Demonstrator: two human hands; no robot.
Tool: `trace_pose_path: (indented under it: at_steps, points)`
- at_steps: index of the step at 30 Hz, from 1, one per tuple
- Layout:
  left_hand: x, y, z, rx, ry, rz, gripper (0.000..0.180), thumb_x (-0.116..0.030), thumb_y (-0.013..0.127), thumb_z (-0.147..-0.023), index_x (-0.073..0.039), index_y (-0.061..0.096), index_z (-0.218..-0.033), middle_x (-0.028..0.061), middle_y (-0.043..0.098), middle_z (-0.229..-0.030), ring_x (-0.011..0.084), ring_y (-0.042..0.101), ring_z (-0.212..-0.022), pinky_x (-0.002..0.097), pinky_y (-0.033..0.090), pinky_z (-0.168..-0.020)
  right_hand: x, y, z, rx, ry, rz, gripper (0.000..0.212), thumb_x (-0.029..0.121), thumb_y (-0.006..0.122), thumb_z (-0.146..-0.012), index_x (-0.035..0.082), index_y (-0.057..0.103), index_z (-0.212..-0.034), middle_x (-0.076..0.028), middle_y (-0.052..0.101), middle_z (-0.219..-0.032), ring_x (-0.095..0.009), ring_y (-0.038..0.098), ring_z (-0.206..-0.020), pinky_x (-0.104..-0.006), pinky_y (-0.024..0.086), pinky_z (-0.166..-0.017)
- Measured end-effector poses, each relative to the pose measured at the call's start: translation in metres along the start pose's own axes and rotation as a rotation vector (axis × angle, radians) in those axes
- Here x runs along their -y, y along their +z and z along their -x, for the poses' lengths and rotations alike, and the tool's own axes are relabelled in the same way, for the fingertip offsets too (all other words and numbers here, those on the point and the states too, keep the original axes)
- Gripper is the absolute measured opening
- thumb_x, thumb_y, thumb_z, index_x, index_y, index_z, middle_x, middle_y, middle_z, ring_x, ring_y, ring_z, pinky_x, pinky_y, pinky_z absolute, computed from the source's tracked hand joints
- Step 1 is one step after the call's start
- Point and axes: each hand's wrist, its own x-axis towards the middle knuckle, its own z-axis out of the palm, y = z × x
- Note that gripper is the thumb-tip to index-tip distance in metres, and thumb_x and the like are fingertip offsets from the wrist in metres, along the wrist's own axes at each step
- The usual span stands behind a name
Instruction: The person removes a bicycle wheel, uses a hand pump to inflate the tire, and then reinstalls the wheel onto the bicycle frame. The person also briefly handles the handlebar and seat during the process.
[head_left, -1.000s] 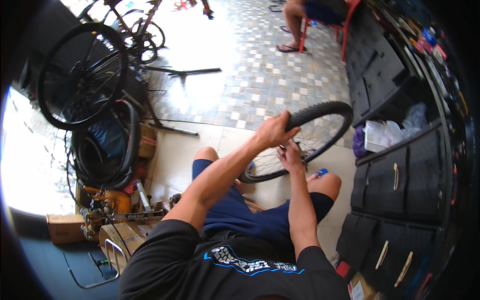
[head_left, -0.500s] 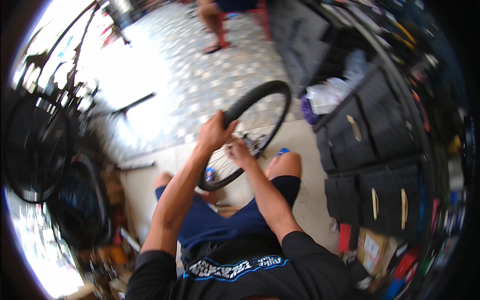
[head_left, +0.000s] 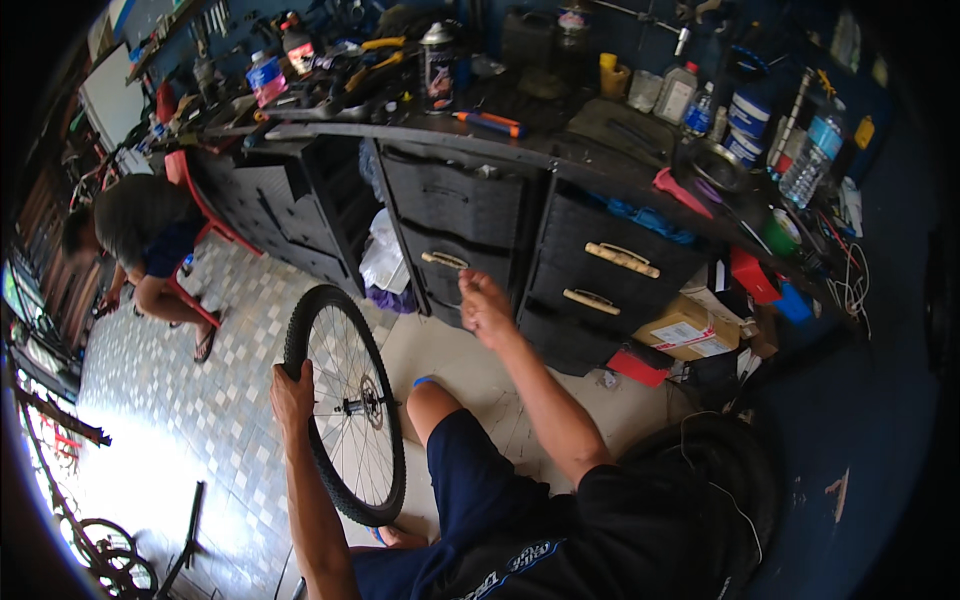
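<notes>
A bicycle wheel [head_left: 366, 406] with a black knobby tyre stands upright in front of me, to the left of my knee. Its hub, thin spokes and brake disc [head_left: 374, 402] face me. My left hand [head_left: 292, 397] is wrapped round the tyre [head_left: 297, 335] on its left side. Away from the wheel, my right hand [head_left: 486, 310] is raised in front of the black drawers [head_left: 470, 215]. Its fingers are curled together, and what they hold, if anything, is too small to make out.
A dark workbench [head_left: 350, 130] carries a spray can [head_left: 437, 68], bottles and an orange-and-blue tool [head_left: 490, 123]. Cardboard boxes [head_left: 690, 328] sit under its right end. Another person [head_left: 150, 225] sits on a red chair [head_left: 180, 170] at the left. A black tyre [head_left: 740, 470] lies at my right.
My view has turned right, toward the workbench. My right hand has left the wheel's hub and risen to the right. My left hand still grips the tyre.
</notes>
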Motion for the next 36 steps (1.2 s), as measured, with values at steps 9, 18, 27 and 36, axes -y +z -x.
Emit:
trace_pose_path:
  at_steps: [9, 18, 27, 36]
  points:
    - [-0.023, 0.008, -0.014, 0.069, 0.033, -0.005, 0.06, -0.053, 0.067, -0.089, 0.003, 0.06, -0.112, 0.029, 0.07, -0.102, 0.0478, 0.066, -0.1, 0.054, 0.05, -0.086, 0.255, 0.028, 0.054, -0.068, -0.912, 0.981, 0.076, 0.004, 0.074, -0.084, 0.01, 0.04, -0.152, 0.002, 0.072, -0.111, -0.01, 0.06, -0.09, -0.0224, 0.045, -0.073]
    - [-0.04, -0.005, -0.002, 0.103, 0.017, -0.014, 0.058, -0.054, 0.068, -0.087, -0.003, 0.062, -0.114, 0.0266, 0.071, -0.099, 0.0466, 0.068, -0.097, 0.0541, 0.052, -0.083, 0.335, 0.04, -0.035, -0.148, -0.454, 1.866, 0.019, 0.021, 0.076, -0.082, 0.012, 0.078, -0.098, -0.011, 0.077, -0.096, -0.027, 0.073, -0.096, -0.0402, 0.056, -0.081]
    - [-0.027, -0.004, 0.007, 0.087, 0.031, 0.017, 0.052, -0.049, 0.069, -0.088, -0.001, 0.061, -0.109, 0.0268, 0.071, -0.097, 0.0464, 0.068, -0.095, 0.0535, 0.052, -0.081, 0.332, 0.044, -0.066, -0.073, -0.257, 2.033, 0.016, 0.015, 0.073, -0.079, 0.007, 0.079, -0.092, -0.016, 0.077, -0.092, -0.03, 0.074, -0.086, -0.0413, 0.057, -0.079]
    - [-0.016, -0.006, 0.007, 0.056, 0.077, 0.014, 0.055, -0.05, 0.069, -0.089, 0.001, 0.062, -0.11, 0.0289, 0.07, -0.1, 0.0485, 0.067, -0.096, 0.0545, 0.051, -0.081, 0.227, 0.09, 0.001, 0.214, -0.752, 1.354, 0.017, 0.018, 0.065, -0.09, 0.007, 0.07, -0.101, -0.014, 0.072, -0.095, -0.032, 0.07, -0.089, -0.0433, 0.054, -0.08]
